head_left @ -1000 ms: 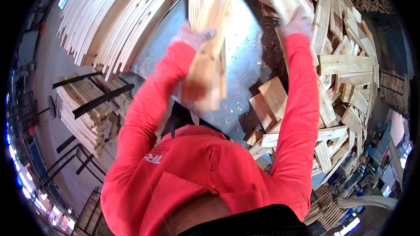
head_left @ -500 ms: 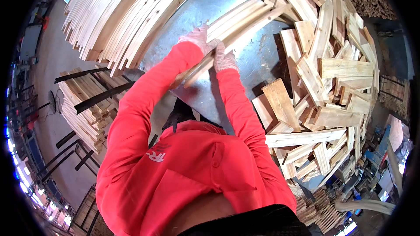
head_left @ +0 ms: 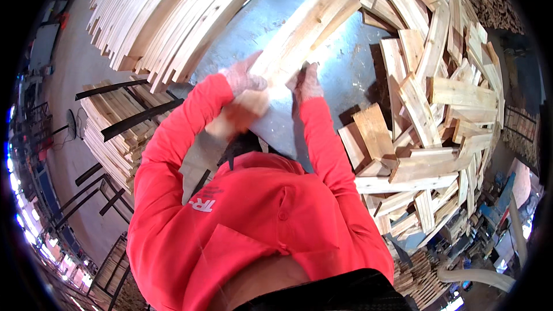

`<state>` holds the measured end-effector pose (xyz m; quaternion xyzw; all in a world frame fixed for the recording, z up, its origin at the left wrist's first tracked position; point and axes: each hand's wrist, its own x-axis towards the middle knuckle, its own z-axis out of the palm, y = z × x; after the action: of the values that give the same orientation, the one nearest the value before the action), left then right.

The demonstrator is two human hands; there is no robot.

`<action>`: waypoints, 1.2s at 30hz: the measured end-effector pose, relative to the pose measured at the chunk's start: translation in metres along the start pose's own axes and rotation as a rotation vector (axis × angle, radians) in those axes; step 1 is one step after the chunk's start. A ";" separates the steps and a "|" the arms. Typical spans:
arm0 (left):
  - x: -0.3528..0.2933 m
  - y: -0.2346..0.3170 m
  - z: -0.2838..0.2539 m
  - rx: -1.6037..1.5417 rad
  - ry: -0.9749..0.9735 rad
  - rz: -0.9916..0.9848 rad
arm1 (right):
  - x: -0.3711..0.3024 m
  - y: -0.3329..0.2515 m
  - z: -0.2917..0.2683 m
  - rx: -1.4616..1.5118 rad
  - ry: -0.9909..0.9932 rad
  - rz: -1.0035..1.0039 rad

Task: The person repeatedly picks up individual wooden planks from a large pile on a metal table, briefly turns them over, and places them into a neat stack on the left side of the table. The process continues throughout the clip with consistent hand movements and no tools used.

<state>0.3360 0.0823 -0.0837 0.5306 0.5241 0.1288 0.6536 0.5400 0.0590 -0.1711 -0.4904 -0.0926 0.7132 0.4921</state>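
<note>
A long pale wooden board runs at a slant over the metal table, its near end blurred by motion. My left hand, in a whitish glove, is closed around the board's left edge. Under its right side a second wooden board partly shows. My gloved right hand is at the right edge of the boards, its fingers curled in against the wood; glare and blur hide part of that contact.
The shiny metal table carries a tall row of stacked long boards at left. A loose heap of short wood pieces lies at right. Below left, more boards rest by black metal bars.
The boards that lay together have separated; the upper one is lifted and turned to show its broad face. My left hand has moved left, and my right hand has shifted slightly right.
</note>
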 end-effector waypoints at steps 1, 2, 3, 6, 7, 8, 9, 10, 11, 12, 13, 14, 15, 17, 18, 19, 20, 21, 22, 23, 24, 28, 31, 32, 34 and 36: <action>-0.007 0.000 0.007 -0.325 -0.132 0.063 | -0.002 0.006 0.003 0.151 -0.028 0.018; -0.008 0.000 0.012 -0.650 -0.264 0.125 | -0.005 0.010 0.006 0.303 -0.055 0.035; -0.004 -0.022 0.018 -0.865 -0.411 0.111 | -0.025 -0.006 0.020 0.470 -0.390 -0.016; 0.049 -0.121 0.030 -1.123 -0.353 0.170 | -0.030 -0.039 0.015 -0.322 -0.306 -0.325; 0.057 -0.123 0.036 -1.037 -0.196 0.097 | -0.031 -0.048 0.019 -0.398 -0.276 -0.299; 0.067 -0.111 0.048 -0.948 -0.045 0.018 | -0.033 -0.059 0.033 -0.185 -0.228 -0.100; 0.072 -0.090 0.055 -0.846 0.089 -0.056 | -0.030 -0.063 0.038 0.030 -0.165 0.082; 0.063 -0.070 0.051 -0.502 0.083 -0.057 | -0.021 -0.054 0.031 -0.033 -0.103 0.009; 0.052 -0.051 0.046 -0.161 0.089 -0.061 | -0.005 -0.042 0.023 -0.101 -0.056 -0.069; 0.054 -0.055 0.033 0.211 0.066 0.097 | 0.012 -0.030 0.021 -0.171 -0.030 -0.151; 0.054 -0.079 0.029 0.224 0.176 0.116 | 0.026 -0.016 0.023 -0.252 0.015 -0.121; 0.052 -0.118 0.031 0.235 0.294 0.125 | 0.023 -0.002 0.034 -0.124 -0.055 -0.085; 0.043 -0.120 0.019 0.258 0.357 0.083 | 0.037 0.015 0.029 -0.205 -0.066 -0.090; 0.004 -0.093 -0.011 0.310 0.412 -0.047 | 0.045 0.029 0.058 -0.180 -0.064 -0.047; -0.026 -0.065 -0.028 0.343 0.402 -0.134 | 0.028 0.033 0.089 -0.085 -0.043 0.017; -0.045 -0.046 -0.046 0.403 0.368 -0.184 | 0.046 0.050 0.094 -0.199 -0.077 -0.074; -0.066 -0.077 -0.065 0.891 0.531 0.274 | 0.040 0.046 0.118 -0.517 -0.087 -0.053; -0.078 -0.062 -0.065 0.909 0.719 0.303 | 0.035 0.039 0.140 -0.874 -0.095 -0.043; -0.088 -0.038 -0.066 0.923 0.894 0.356 | 0.030 0.029 0.160 -1.186 -0.095 -0.038; -0.088 -0.020 -0.062 0.963 0.899 0.459 | 0.029 0.019 0.168 -1.208 -0.141 -0.013; -0.082 -0.006 -0.054 0.996 0.890 0.568 | 0.029 0.009 0.175 -1.224 -0.189 0.011; -0.026 -0.044 -0.064 1.236 0.507 0.223 | -0.008 -0.024 0.124 -1.507 -0.358 -0.114; -0.033 -0.054 -0.063 1.344 0.553 0.132 | -0.081 -0.095 0.010 -1.892 0.754 -0.785; -0.038 -0.047 -0.057 1.429 0.573 0.028 | -0.112 -0.124 -0.036 -1.783 1.120 -0.848; -0.033 -0.034 -0.041 1.430 0.690 0.187 | -0.190 -0.179 -0.133 -1.498 1.807 -0.507; -0.021 -0.010 -0.018 1.238 0.617 0.392 | -0.228 -0.168 -0.210 -1.080 1.801 -0.189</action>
<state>0.3088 0.0731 -0.0783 0.8277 0.5567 0.0670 0.0198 0.8163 -0.1121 -0.0346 -0.9839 -0.0360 -0.0917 0.1492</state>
